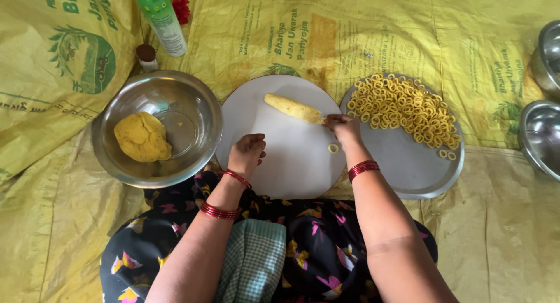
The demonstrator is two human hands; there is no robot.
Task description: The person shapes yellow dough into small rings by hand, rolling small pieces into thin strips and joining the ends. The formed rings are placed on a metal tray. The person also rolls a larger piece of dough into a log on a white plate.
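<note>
- As I sit on yellow sacking [373, 29], my right hand [344, 128] pinches the near end of a dough roll [293, 108] on the round white board [280, 157], fingers closed on it.
- My left hand [248, 151] rests loosely curled on the board, holding nothing, seemingly to steady it.
- One small dough ring [333, 148] lies on the board just beside my right hand.
- The flat steel plate [408, 169] to the right holds a heap of dough rings [402, 107], close for easy reach.
- The steel bowl [192, 113] to the left holds a lump of yellow dough [142, 137].
- A green bottle [160, 17] and small jar [147, 57] stand beyond it.
</note>
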